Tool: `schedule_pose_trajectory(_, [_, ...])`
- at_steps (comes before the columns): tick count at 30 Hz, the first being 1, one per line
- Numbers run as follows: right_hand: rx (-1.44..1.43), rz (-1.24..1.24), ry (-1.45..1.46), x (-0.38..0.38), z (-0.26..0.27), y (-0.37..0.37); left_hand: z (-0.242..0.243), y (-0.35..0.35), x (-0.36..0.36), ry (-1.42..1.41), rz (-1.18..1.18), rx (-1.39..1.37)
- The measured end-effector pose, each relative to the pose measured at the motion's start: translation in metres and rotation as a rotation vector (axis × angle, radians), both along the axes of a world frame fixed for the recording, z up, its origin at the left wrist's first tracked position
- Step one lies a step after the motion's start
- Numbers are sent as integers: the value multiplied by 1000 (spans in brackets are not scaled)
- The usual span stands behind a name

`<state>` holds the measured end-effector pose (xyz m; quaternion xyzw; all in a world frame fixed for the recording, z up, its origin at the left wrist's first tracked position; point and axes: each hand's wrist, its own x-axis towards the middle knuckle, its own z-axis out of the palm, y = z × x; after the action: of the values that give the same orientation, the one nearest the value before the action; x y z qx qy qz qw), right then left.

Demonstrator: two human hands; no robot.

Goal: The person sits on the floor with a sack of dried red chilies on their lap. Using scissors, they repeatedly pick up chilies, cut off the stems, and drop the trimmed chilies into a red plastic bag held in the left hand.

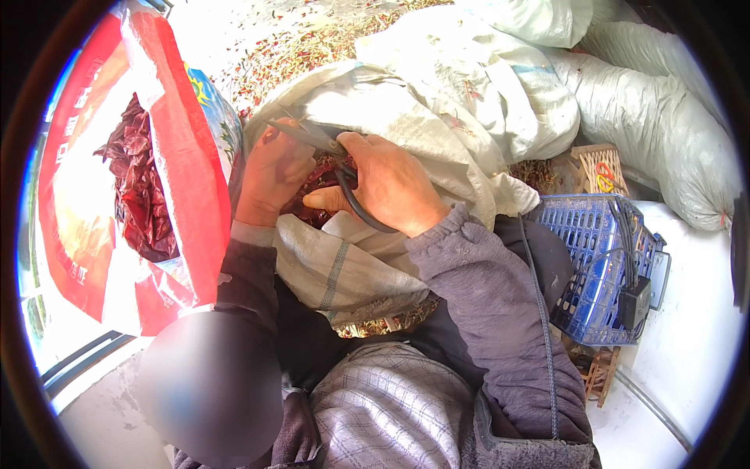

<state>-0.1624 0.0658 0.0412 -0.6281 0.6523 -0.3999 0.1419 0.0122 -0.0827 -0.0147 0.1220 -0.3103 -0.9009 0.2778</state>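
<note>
Scissors (313, 138) with dark looped handles are in my right hand (392, 182), whose thumb and fingers pass around the loops. Their blades stand apart and point left, across the top of my left hand (278, 170). That hand is curled with its fingers bent in; whether something small is pinched in it is hidden. Below both hands, dark red dried chili peppers (313, 196) show in the mouth of a white woven sack (363, 258) in front of me. To the left stands an open red and white bag (187, 158) with large dried red chili peppers (137, 187) inside.
Cut stems and red scraps (275, 64) litter the floor ahead. Several filled white sacks (656, 111) lie at the upper right. A blue plastic basket (592, 258) with a cable and black adapter (634, 302) stands right, near yellow-and-red-handled scissors (604, 177).
</note>
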Motion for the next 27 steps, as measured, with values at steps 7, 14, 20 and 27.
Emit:
schedule_pose_trajectory(7, [44, 44, 80, -9, 16, -20, 9, -14, -10, 62, -19, -10])
schedule_pose_trajectory(14, [115, 46, 131, -9, 20, -30, 8, -23, -8, 43, -51, -2])
schedule_pose_trajectory(20, [68, -15, 195, -17, 11, -34, 13, -18, -21, 60, -26, -3])
schedule_pose_trajectory(27, [42, -85, -35, -31, 27, -42, 1, -13, -17, -193, 267, -99])
